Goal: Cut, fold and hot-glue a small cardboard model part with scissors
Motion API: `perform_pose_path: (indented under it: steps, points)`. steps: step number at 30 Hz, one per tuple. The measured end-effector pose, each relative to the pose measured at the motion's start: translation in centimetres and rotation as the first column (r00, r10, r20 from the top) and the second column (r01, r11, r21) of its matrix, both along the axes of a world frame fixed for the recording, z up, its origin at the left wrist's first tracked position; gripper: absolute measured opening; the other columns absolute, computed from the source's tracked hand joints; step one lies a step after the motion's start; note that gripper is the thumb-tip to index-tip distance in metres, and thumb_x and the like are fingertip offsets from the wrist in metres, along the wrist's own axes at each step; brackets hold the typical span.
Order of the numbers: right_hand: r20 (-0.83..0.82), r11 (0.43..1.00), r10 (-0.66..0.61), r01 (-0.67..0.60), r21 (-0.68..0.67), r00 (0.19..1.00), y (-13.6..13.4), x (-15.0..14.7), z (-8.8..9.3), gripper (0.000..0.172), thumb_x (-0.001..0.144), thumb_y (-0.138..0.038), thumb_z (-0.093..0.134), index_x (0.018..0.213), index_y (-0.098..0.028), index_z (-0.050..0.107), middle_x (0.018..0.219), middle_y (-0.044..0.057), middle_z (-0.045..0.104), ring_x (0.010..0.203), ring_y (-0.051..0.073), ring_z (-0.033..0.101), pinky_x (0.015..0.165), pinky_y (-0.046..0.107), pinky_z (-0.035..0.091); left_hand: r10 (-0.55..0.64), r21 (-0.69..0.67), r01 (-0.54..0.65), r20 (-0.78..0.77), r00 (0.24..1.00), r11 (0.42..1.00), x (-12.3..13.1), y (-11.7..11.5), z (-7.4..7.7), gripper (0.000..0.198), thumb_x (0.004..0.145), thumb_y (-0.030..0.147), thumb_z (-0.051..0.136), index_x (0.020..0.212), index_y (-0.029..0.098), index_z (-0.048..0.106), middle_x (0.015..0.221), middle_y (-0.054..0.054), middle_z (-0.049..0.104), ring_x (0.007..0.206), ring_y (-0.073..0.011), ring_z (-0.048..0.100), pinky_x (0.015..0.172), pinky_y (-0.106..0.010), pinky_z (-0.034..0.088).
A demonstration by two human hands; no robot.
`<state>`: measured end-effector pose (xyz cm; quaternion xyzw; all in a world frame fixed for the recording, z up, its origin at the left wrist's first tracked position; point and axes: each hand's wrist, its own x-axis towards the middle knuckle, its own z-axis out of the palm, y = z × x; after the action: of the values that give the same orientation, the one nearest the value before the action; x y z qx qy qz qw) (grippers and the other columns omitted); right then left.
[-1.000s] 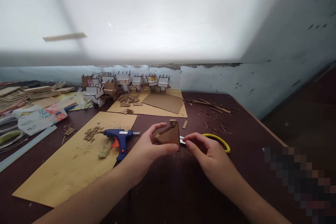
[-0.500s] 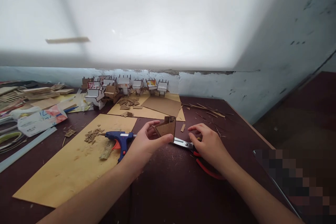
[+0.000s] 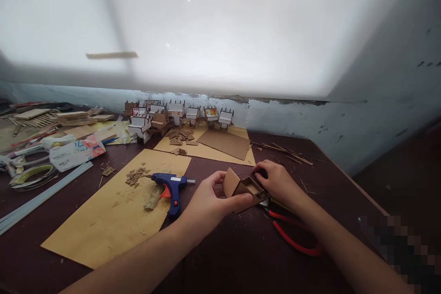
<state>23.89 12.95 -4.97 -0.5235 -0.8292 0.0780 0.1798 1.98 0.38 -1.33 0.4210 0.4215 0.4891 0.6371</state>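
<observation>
A small brown cardboard model [image 3: 253, 187], folded like a little open box with a raised flap, is in my left hand [image 3: 215, 202]. The thumb presses its near side and the fingers wrap behind the flap. My right hand [image 3: 277, 181] has its fingers closed at the model's far right corner; whether a small piece is also between the fingertips is hidden. Under my right hand and forearm lie scissors with red handles [image 3: 296, 244], their metal part mostly covered. To the left, a blue glue gun [image 3: 175, 188] rests on a yellow board [image 3: 103, 225].
Similar small cardboard models [image 3: 176, 110] stand along the wall. Cardboard scraps [image 3: 136, 175] lie by the glue gun's nozzle, and a brown cardboard sheet [image 3: 225, 143] lies further back. Glue sticks [image 3: 44, 200], tape rolls [image 3: 32, 177] and wood strips fill the left; thin sticks [image 3: 285, 150] lie right.
My right hand has moved in from above the scissors to touch the model. My left hand has tilted the model so its open inside shows. The view has shifted slightly.
</observation>
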Motion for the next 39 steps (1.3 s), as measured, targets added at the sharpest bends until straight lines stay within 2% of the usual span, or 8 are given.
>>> perform_pose_path:
  steps: [4, 8, 10, 15, 19, 23, 29, 39]
  points:
    - [-0.002, 0.999, -0.034, 0.034, 0.028, 0.999, 0.3, 1.9, 0.2, 0.023, 0.088, -0.005, 0.054, 0.091, -0.018, 0.073, 0.100, 0.008, 0.070, 0.091, 0.020, 0.067, 0.085, 0.033, 0.050, -0.050, -0.032, 0.051, 0.034, 0.998, 0.998, 0.1, -0.2, 0.3, 0.056, 0.073, 0.048, 0.087, 0.116, 0.019, 0.067, 0.115, -0.013, 0.073, 0.099, -0.0260, 0.071, 0.076, -0.032, 0.058]
    - [-0.003, 0.996, -0.074, 0.074, 0.054, 0.997, -1.0, 3.0, 1.3, 0.025, 0.087, -0.010, 0.049, 0.087, -0.019, 0.073, 0.104, 0.012, 0.069, 0.095, 0.028, 0.067, 0.080, 0.038, 0.048, -0.093, 0.001, 0.093, 0.067, 0.993, 0.996, 0.3, -0.3, 0.1, 0.062, 0.082, 0.064, 0.073, 0.120, 0.017, 0.064, 0.112, -0.013, 0.071, 0.077, -0.0215, 0.070, 0.064, -0.035, 0.060]
    - [-0.018, 0.998, -0.040, 0.041, 0.039, 0.999, -2.5, 3.1, 2.2, 0.022, 0.089, -0.016, 0.051, 0.091, -0.021, 0.073, 0.102, 0.009, 0.071, 0.094, 0.027, 0.067, 0.080, 0.037, 0.048, -0.086, 0.022, 0.084, 0.094, 0.992, 0.996, 0.4, -0.3, -0.1, 0.062, 0.085, 0.066, 0.069, 0.120, 0.016, 0.063, 0.114, -0.014, 0.070, 0.080, -0.0227, 0.070, 0.064, -0.035, 0.059]
    - [-0.053, 0.988, 0.090, -0.096, -0.123, 0.995, -6.9, 3.3, 3.6, 0.015, 0.090, -0.024, 0.059, 0.089, -0.028, 0.073, 0.087, 0.001, 0.074, 0.073, 0.020, 0.067, 0.065, 0.031, 0.049, 0.023, 0.048, -0.025, 0.033, 0.999, 0.999, 0.2, -0.2, 0.0, 0.051, 0.083, 0.046, 0.080, 0.124, 0.020, 0.064, 0.122, -0.012, 0.071, 0.109, -0.0268, 0.069, 0.084, -0.031, 0.056]
    - [-0.062, 0.952, 0.174, -0.184, -0.244, 0.983, -8.4, 3.7, 3.4, 0.011, 0.088, -0.025, 0.062, 0.087, -0.027, 0.072, 0.090, 0.003, 0.073, 0.077, 0.021, 0.066, 0.070, 0.033, 0.049, 0.136, 0.118, -0.127, -0.072, 0.988, 0.985, -0.3, 0.3, 0.1, 0.066, 0.071, 0.031, 0.091, 0.129, 0.022, 0.061, 0.122, -0.012, 0.073, 0.115, -0.0282, 0.068, 0.096, -0.034, 0.053]
    - [-0.008, 0.958, 0.154, -0.151, -0.245, 0.988, -8.4, 3.8, 2.8, 0.008, 0.087, -0.024, 0.062, 0.088, -0.028, 0.070, 0.097, 0.004, 0.070, 0.084, 0.022, 0.065, 0.075, 0.034, 0.050, 0.217, 0.215, -0.165, -0.243, 0.945, 0.962, -0.4, 0.4, -0.1, 0.065, 0.070, 0.026, 0.090, 0.127, 0.024, 0.059, 0.122, -0.010, 0.070, 0.111, -0.0273, 0.069, 0.093, -0.035, 0.054]
    - [0.018, 0.985, 0.064, -0.060, -0.161, 0.998, -8.4, 4.1, 1.9, 0.017, 0.084, -0.027, 0.067, 0.101, -0.030, 0.070, 0.113, 0.005, 0.067, 0.097, 0.025, 0.066, 0.081, 0.036, 0.052, 0.191, 0.294, -0.068, -0.412, 0.891, 0.953, -0.1, -0.3, -0.4, 0.062, 0.071, 0.030, 0.089, 0.124, 0.028, 0.057, 0.112, -0.005, 0.068, 0.096, -0.0227, 0.066, 0.080, -0.030, 0.053]
    - [0.034, 0.982, -0.022, 0.028, -0.186, 0.999, -8.0, 4.4, 1.4, 0.031, 0.081, -0.035, 0.074, 0.110, -0.026, 0.072, 0.113, 0.009, 0.074, 0.102, 0.030, 0.069, 0.085, 0.042, 0.054, 0.196, 0.328, -0.069, -0.373, 0.907, 0.942, 0.1, -0.5, -0.7, 0.056, 0.069, 0.024, 0.088, 0.110, 0.026, 0.051, 0.116, -0.005, 0.065, 0.090, -0.0193, 0.066, 0.077, -0.028, 0.049]
